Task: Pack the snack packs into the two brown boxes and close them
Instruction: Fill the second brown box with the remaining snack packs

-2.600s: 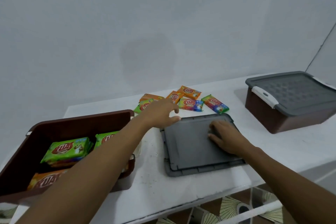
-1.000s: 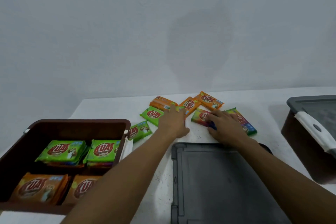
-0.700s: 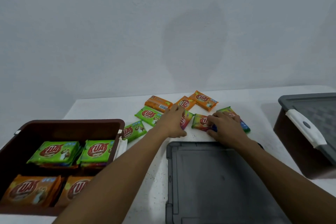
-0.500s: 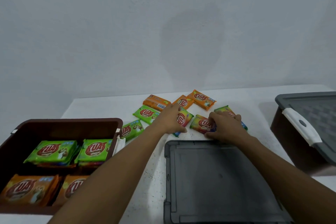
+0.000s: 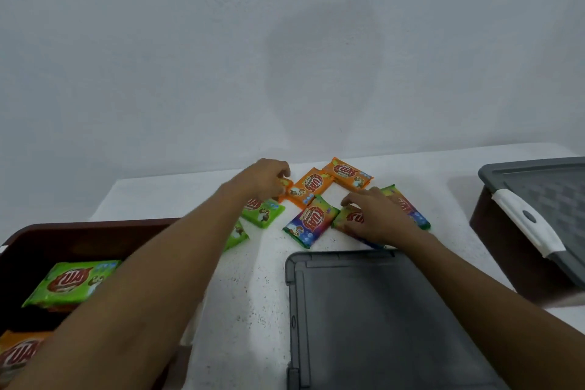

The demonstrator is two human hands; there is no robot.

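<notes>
The loose snack packs (image 5: 311, 220) are lying just behind the grey lid (image 5: 380, 320). The left hand (image 5: 266, 179) is pinching an orange pack (image 5: 284, 183) there, and the right hand (image 5: 376, 218) is resting flat on a rainbow pack (image 5: 349, 218). The open brown box (image 5: 79, 241) is sitting left of the lid, so the left hand is probably nearer it.

A red oval logo with white letters, reading roughly "TUA", stands on the green pack (image 5: 71, 282) inside the open brown box (image 5: 95, 225) at the left edge of the tabletop (image 5: 247, 294). The same logo shows on the rainbow pack (image 5: 311, 220) and the orange pack (image 5: 311, 185) near the far edge. The smaller print on the packs is too blurred to read.
</notes>
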